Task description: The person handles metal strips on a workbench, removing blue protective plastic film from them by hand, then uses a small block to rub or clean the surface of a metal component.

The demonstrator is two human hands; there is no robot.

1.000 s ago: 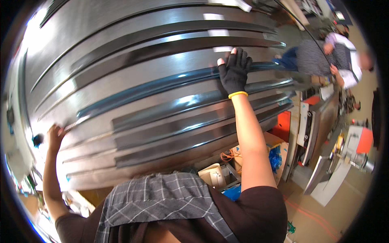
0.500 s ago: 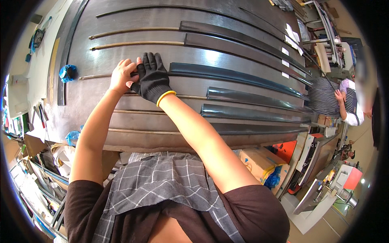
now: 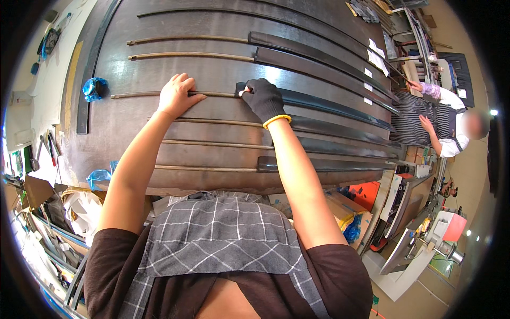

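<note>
Several thin rods lie side by side on a dark table, their right lengths covered by dark flat sleeves. My bare left hand rests over one brownish rod, its fingers bent around it and the thumb pointing right along it. My right hand, in a black glove with a yellow cuff, pinches the left end of that rod's glossy dark sleeve. The bare thumb tip shows at the sleeve's edge; the other fingertips are partly hidden. Nearer me lie more sleeved rods, partly behind my right forearm.
On the dark table a blue plastic-wrapped bundle sits left, beside a long black bar. White paper pieces lie at the far right. A co-worker in a striped apron stands at the right end. Below right is a cardboard box.
My right hand has moved right, away from my left hand, onto the sleeve's end. My left hand has shifted slightly right along the rod. The co-worker has raised one hand toward the strips.
</note>
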